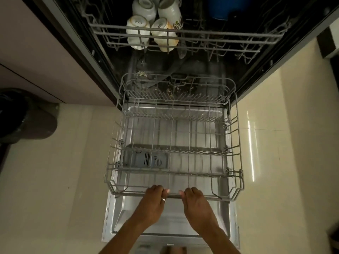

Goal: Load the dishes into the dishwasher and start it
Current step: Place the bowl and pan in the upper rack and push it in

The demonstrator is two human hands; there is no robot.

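Observation:
The dishwasher stands open, its steel door [227, 233] folded down flat over the floor. An empty grey wire lower rack [236, 136] is pulled out over the door. My left hand [153, 200] and my right hand [197, 202] both grip the rack's front rail, side by side, fingers curled over it. The upper rack [238, 33] sits inside the dark tub and holds several white mugs [137, 32] on its left and a blue vessel [218, 8] at the back right. A grey detergent compartment [145, 159] shows through the rack on the door.
A dark round bin [27, 118] stands on the cream tiled floor to the left. Pale cabinet fronts [36, 57] flank the dishwasher on the left. Food scraps lie on the tub floor [176, 87] behind the lower rack.

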